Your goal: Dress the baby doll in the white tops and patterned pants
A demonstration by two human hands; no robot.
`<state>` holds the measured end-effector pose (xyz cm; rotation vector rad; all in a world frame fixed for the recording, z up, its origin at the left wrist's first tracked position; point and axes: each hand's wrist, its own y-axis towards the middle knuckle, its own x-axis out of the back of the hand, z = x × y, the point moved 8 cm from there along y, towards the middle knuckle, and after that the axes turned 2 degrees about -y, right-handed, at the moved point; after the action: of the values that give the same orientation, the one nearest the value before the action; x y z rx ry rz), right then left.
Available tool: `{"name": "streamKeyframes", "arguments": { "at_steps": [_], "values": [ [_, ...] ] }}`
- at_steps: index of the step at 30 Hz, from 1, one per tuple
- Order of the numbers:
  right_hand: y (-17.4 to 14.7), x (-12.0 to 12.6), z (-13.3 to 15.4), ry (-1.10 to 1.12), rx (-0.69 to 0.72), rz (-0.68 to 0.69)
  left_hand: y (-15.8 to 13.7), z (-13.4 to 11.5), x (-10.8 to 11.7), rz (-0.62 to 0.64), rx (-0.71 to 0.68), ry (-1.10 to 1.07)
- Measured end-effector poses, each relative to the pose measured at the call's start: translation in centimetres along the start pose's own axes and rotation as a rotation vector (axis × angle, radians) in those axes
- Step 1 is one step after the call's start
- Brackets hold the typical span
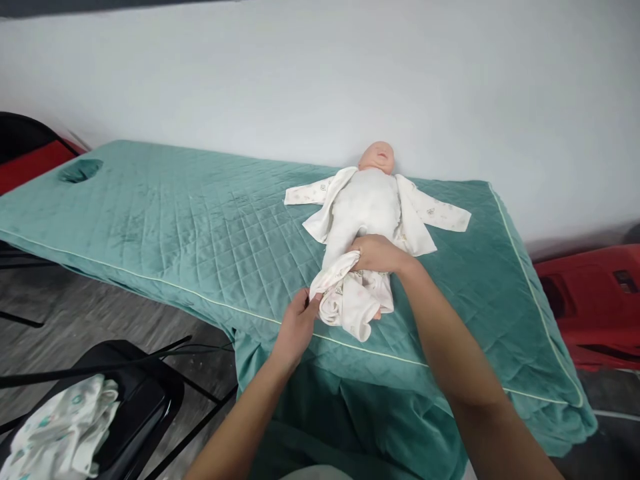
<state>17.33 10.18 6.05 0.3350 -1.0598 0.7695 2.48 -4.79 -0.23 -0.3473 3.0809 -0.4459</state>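
A baby doll [367, 200] lies on its back on a green quilted bed [210, 213], head toward the wall. Its open white printed jacket [435, 212] is spread to both sides with the sleeves out. Small white printed pants [353, 303] are bunched around the doll's lower legs. My left hand [299, 325] pinches the edge of the pants at the left. Bent over the doll's legs, my right hand [375, 254] grips the upper part of the pants; its fingertips are partly hidden by the cloth. One small foot shows below the fabric.
A white wall [310, 80] runs along the bed's far side. On a black chair [145, 400] at lower left lies a folded printed cloth [65, 427]. A red plastic object [595, 293] stands right of the bed. The bed has a face hole [80, 171] at its left end.
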Motion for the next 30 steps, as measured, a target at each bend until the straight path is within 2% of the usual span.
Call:
{"name": "streamKeyframes", "arguments": {
  "at_steps": [3, 6, 11, 15, 24, 26, 30],
  "values": [
    [-0.3, 0.2, 0.1, 0.105, 0.014, -0.019, 0.0, 0.1, -0.7, 0.087, 0.033, -0.102],
    [-0.7, 0.5, 0.1, 0.244, 0.018, -0.024, 1.0, -0.6, -0.9, 0.143, -0.071, -0.108],
    [-1.1, 0.8, 0.0, 0.353, 0.018, -0.048, 4.4, -2.6, 0.3, 0.092, -0.334, 0.19],
    [-1.1, 0.8, 0.0, 0.361, 0.003, -0.047, 6.9, -4.4, 0.6, 0.052, -0.437, 0.395],
    [-1.3, 0.9, 0.0, 0.428, -0.03, -0.037, 12.8, -7.4, -1.4, -0.027, -0.659, 0.669],
    [-1.2, 1.0, -0.4, 0.398, -0.038, -0.088, 13.9, -8.0, -2.2, -0.042, -0.71, 0.785],
    [-1.2, 1.8, -1.1, 0.367, -0.032, -0.299, 14.7, -9.4, -4.0, -0.085, -0.863, 1.021]
  ]
}}
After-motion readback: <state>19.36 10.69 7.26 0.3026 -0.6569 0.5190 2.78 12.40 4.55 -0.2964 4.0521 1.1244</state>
